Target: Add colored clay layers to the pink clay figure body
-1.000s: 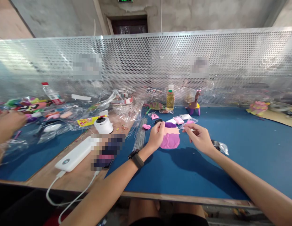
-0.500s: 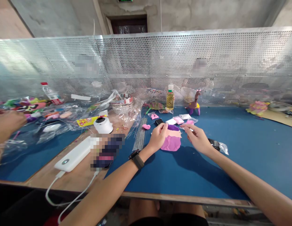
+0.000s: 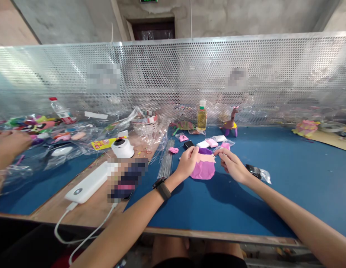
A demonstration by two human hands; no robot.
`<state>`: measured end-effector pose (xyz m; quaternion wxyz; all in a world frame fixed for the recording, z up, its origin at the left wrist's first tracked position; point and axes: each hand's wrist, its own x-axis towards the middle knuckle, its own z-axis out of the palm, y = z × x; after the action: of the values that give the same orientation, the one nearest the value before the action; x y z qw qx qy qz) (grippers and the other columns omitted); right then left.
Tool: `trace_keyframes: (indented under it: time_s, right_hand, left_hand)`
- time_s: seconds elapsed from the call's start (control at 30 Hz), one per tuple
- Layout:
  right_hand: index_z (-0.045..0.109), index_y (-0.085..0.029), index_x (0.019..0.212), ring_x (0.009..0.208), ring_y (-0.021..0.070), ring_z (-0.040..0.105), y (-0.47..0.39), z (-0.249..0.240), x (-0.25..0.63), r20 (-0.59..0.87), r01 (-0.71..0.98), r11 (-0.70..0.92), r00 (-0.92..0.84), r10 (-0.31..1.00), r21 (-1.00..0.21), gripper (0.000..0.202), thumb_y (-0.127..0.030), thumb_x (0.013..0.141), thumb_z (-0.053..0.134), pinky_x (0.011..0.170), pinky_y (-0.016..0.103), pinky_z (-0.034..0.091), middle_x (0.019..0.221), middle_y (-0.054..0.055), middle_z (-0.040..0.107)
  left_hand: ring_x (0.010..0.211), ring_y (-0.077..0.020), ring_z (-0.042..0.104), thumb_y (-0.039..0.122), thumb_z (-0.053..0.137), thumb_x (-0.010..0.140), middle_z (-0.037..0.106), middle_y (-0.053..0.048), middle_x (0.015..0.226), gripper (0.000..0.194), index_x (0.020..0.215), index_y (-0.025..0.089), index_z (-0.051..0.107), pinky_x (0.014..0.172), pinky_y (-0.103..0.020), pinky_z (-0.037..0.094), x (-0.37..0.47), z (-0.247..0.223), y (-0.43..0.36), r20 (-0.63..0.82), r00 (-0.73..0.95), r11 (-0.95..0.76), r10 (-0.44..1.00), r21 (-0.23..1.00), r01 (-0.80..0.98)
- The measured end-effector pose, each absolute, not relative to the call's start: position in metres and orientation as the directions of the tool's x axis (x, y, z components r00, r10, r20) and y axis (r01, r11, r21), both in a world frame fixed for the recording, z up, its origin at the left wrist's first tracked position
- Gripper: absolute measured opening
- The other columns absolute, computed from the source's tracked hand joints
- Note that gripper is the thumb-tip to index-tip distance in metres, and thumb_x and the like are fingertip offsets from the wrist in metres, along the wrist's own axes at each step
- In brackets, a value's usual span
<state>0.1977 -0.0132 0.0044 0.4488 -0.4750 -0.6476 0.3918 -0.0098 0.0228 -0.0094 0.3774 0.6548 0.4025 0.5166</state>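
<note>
A flat clay piece, purple on top, peach in the middle and pink below, lies on the blue table. My left hand rests on its left edge, fingers curled against the top corner. My right hand sits just right of the piece, fingertips pinched together near its upper right edge; whether it holds anything is too small to tell. A dark band is on my left wrist.
Small clay packets lie behind the piece, with a yellow bottle and a purple clay figure further back. Thin wires, a white power bank, a white tape roll and plastic bags are left. Another person's hand is far left.
My right hand has drawn left toward the clay piece's right edge. The piece has shifted slightly right. My left hand stays on it.
</note>
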Motion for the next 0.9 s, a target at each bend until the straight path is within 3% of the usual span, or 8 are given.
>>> trace_keyframes:
  time_s: [0.23, 0.4, 0.9]
  right_hand:
    - [0.066, -0.020, 0.088, 0.060, 0.0143, 0.045, -0.0152, 0.0086, 0.1949, 0.278, 0.349, 0.315, -0.154, 0.948, -0.882, 0.047, -0.064, 0.095, 0.053, 0.050, 0.026, 0.036, 0.068, 0.000, 0.051]
    - [0.066, -0.020, 0.084, 0.065, 0.0157, 0.048, -0.0132, 0.0074, 0.1938, 0.363, 0.407, 0.401, -0.170, 0.916, -0.821, 0.044, -0.063, 0.093, 0.058, 0.058, 0.028, 0.040, 0.075, 0.001, 0.058]
    - [0.068, -0.020, 0.085, 0.069, 0.0178, 0.054, -0.0129, 0.0070, 0.1965, 0.415, 0.492, 0.433, -0.153, 0.897, -0.755, 0.042, -0.057, 0.097, 0.052, 0.062, 0.030, 0.043, 0.080, 0.004, 0.064]
  left_hand:
    - [0.068, -0.0146, 0.045, 0.052, 0.043, 0.101, 0.047, 0.002, 0.069, 0.041, 0.076, 0.020, 0.051, 0.065, -0.027, 0.035, -0.0087, -0.0086, 0.0222, 0.354, 0.166, -0.377, 0.921, 0.915, 0.145]
    - [0.070, -0.0147, 0.047, 0.050, 0.044, 0.101, 0.051, 0.001, 0.071, 0.041, 0.075, 0.019, 0.051, 0.065, -0.026, 0.036, -0.0078, -0.0079, 0.0204, 0.369, 0.183, -0.399, 0.911, 0.902, 0.165]
    - [0.071, -0.0156, 0.047, 0.050, 0.044, 0.101, 0.051, 0.000, 0.072, 0.040, 0.076, 0.019, 0.053, 0.066, -0.026, 0.036, -0.0082, -0.0054, 0.0190, 0.365, 0.200, -0.399, 0.909, 0.902, 0.167]
